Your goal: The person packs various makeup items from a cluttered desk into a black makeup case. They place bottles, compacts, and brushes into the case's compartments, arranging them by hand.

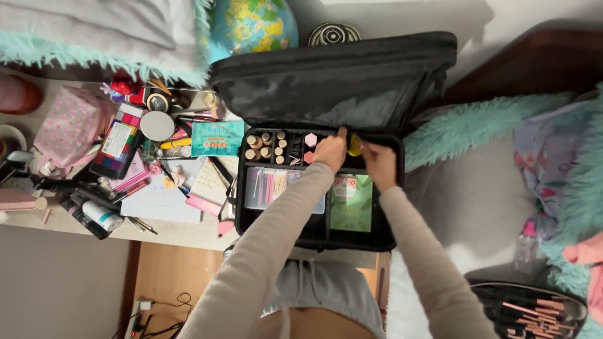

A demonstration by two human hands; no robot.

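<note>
An open black organiser case lies in front of me, its lid propped up behind. My left hand reaches into the far compartments, fingers curled over the top row beside a pink item. My right hand is next to it, and a small yellow object sits between the two hands; which hand grips it I cannot tell. Round-capped bottles fill the far-left compartment. A clear pouch of sticks and a green packet lie in the near sections.
A cluttered desk at left holds a colour palette, a teal packet, a round mirror, notebooks and tubes. A globe stands behind. Fluffy teal bedding, a spray bottle and a brush case lie at right.
</note>
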